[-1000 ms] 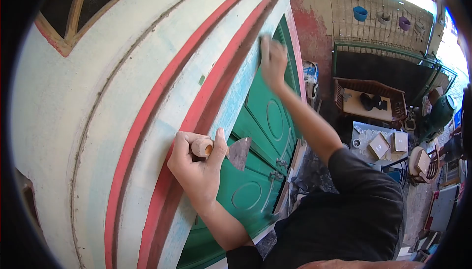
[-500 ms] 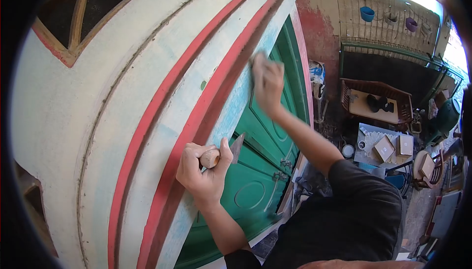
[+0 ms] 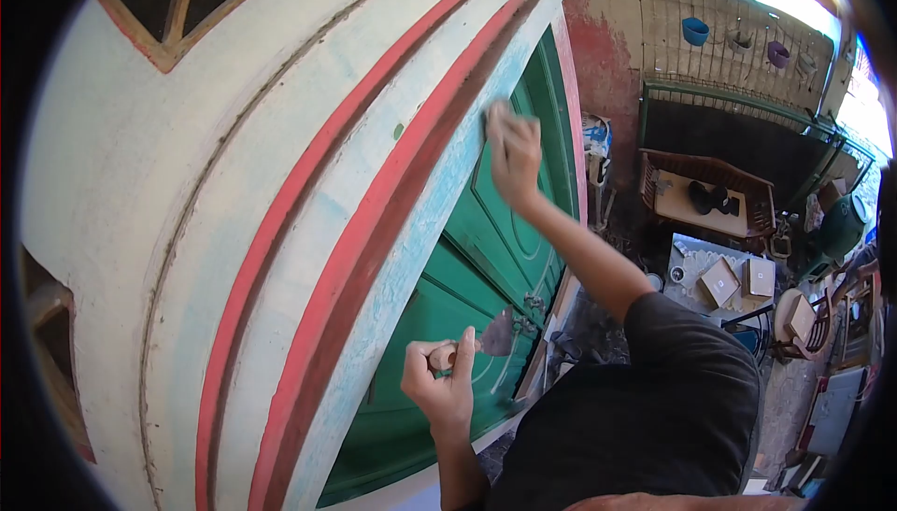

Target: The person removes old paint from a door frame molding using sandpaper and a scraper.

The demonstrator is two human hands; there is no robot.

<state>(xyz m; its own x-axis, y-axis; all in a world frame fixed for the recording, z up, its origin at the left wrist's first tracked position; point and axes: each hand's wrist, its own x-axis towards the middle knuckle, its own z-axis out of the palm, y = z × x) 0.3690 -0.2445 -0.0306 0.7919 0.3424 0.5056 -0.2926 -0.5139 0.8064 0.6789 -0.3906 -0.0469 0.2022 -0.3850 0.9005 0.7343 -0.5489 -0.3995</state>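
Note:
My left hand [image 3: 441,382] is wrapped round the wooden handle of a scraper [image 3: 497,333], whose flat metal blade points right in front of the green door [image 3: 402,361]. Higher up, my right hand [image 3: 514,149] is closed and blurred against the pale blue strip of the door frame [image 3: 411,243]. Whatever its fingers hold there is too small and smeared to make out. Red raised bands [image 3: 360,221] run along the cream wall [image 3: 121,147] beside the strip.
A wooden bench [image 3: 707,195] with a dark object on it stands at the right. Below it is a table [image 3: 690,273] with boxes, beside a chair [image 3: 802,319]. Small pots [image 3: 694,32] hang on a mesh fence. A latticed window [image 3: 175,7] is at the upper left.
My left hand has moved right and down with the scraper, away from the red band, and the blade has turned flatter to view. My right hand stays high on the blue strip.

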